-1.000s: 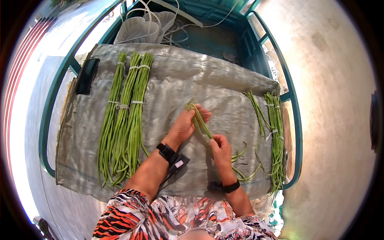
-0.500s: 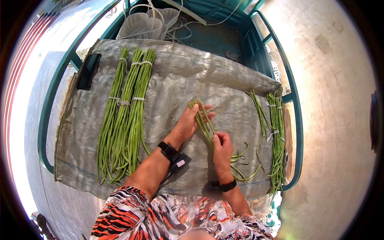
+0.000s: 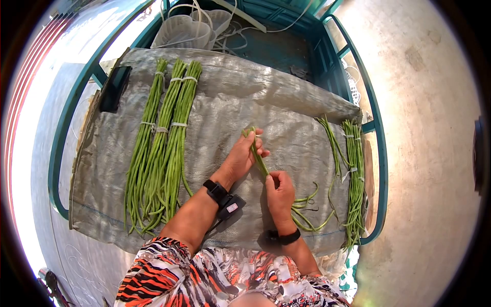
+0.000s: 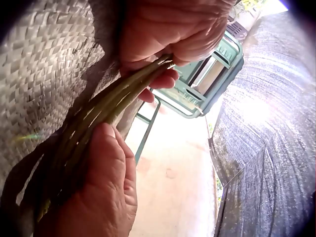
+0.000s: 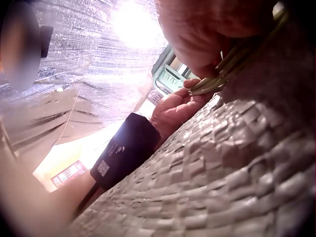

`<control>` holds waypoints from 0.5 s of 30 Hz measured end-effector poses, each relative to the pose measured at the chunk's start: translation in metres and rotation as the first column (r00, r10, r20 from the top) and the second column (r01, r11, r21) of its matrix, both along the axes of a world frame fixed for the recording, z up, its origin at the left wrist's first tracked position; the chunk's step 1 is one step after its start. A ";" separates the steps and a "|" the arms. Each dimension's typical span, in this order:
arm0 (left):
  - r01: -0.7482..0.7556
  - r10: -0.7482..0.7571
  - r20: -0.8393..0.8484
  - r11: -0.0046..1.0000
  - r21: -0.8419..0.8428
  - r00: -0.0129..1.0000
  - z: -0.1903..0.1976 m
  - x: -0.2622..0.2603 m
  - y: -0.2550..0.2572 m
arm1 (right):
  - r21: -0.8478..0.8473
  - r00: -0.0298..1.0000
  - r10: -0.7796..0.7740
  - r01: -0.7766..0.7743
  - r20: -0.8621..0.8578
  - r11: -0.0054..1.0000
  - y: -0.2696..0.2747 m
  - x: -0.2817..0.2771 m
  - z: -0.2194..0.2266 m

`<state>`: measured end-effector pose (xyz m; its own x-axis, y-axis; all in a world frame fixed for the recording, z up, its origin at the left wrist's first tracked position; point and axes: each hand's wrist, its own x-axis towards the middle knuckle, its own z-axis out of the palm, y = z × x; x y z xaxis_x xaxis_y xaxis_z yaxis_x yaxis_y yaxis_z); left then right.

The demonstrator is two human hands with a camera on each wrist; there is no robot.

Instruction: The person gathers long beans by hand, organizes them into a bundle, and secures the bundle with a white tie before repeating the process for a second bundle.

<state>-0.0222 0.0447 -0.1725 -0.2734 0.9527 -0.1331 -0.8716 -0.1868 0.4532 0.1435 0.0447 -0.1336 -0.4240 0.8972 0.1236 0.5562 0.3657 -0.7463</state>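
In the head view my left hand (image 3: 240, 157) grips the upper end of a small bunch of long green beans (image 3: 259, 157) between thumb and fingers. Lower down, my right hand (image 3: 280, 197) pinches the same bunch with its thumb along the stalks. The left wrist view shows several beans side by side running between both hands. A few loose beans (image 3: 308, 225) lie curled on the woven sheet (image 3: 225, 115) just right of my right hand. Left of my hands rest three tied bundles of long beans (image 3: 180, 128), bound with pale bands.
Another tied bundle (image 3: 353, 179) lies along the right edge, with a thinner group of beans (image 3: 333, 146) beside it. A dark flat phone-like object (image 3: 115, 89) sits at the sheet's upper left. Teal rails (image 3: 379, 153) flank the sheet; translucent baskets (image 3: 181, 34) stand behind it.
The beans between my hands spread apart half a second ago and now lie closer together. My right hand has shifted slightly left; my left still holds the upper end.
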 end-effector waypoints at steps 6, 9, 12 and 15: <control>-0.009 0.009 0.071 1.000 -0.005 0.997 0.001 0.000 0.001 | 0.281 0.989 0.117 -0.138 0.092 0.950 -0.002 -0.005 -0.004; 0.002 -0.003 0.051 1.000 0.019 0.999 0.005 -0.002 -0.001 | 0.231 0.993 0.097 -0.109 0.062 0.967 -0.001 -0.005 -0.006; 0.010 -0.010 0.006 1.000 -0.009 1.000 0.015 -0.003 -0.004 | 0.092 0.995 0.086 -0.082 -0.047 0.992 0.002 -0.003 -0.014; 0.025 -0.025 0.002 1.000 -0.003 1.000 0.021 -0.003 -0.004 | -0.053 0.996 0.056 -0.060 -0.063 0.997 0.006 -0.002 -0.018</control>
<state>-0.0255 0.0406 -0.1510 -0.2493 0.9588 -0.1364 -0.8767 -0.1636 0.4524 0.1417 0.0511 -0.1517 -0.4687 0.8774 0.1021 0.4875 0.3533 -0.7985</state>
